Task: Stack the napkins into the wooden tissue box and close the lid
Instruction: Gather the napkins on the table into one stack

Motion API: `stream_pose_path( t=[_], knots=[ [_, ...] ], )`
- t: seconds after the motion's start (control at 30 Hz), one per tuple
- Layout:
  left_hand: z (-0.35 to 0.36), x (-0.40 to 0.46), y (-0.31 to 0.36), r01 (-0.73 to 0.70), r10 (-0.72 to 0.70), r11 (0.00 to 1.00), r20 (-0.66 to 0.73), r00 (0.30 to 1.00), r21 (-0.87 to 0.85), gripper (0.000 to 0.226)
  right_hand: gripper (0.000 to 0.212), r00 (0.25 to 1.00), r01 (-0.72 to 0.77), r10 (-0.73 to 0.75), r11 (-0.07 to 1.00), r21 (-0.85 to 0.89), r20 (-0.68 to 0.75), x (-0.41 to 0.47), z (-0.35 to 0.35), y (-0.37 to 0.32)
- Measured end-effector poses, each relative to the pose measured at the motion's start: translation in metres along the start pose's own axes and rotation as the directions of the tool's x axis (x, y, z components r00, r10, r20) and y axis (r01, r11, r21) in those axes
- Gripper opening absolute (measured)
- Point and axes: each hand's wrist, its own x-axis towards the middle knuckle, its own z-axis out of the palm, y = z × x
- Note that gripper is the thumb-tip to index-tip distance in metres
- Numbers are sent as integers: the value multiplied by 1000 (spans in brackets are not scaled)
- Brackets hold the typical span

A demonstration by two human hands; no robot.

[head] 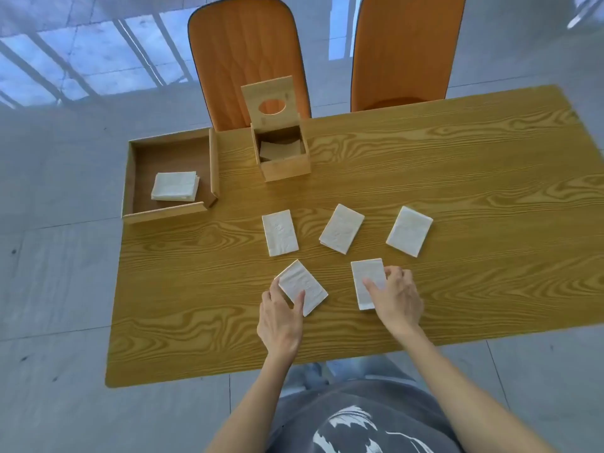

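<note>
Several folded white napkins lie on the wooden table (457, 178). My left hand (281, 318) pinches the near-left napkin (302, 284) between thumb and fingers. My right hand (397, 300) rests on the near-right napkin (366, 279), fingers on its right edge. Three more napkins sit further out: left (280, 232), middle (341, 228), right (409, 231). The wooden tissue box (284, 166) stands at the table's far side with its lid (271, 101) raised upright, round hole showing. Napkins lie inside it.
A shallow wooden tray (170, 212) at the far left corner holds a stack of napkins (175, 186). Two orange chairs (245, 53) (405, 50) stand behind the table. Grey tiled floor surrounds the table.
</note>
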Motion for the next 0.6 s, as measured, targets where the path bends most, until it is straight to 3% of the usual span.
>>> stream_pose_path(
  t=[0.3,0.47,0.6],
  knots=[
    [1,13,10,197,-191,974,63,979,-109,65,62,985,-171,169,984,54,37,3,4,0],
    [2,15,11,260,-250,946,78,965,-192,57,55,990,-136,133,987,82,41,6,4,-1],
    [1,19,11,297,-280,929,106,954,-219,47,34,994,-105,97,978,182,52,6,6,-2]
  ],
)
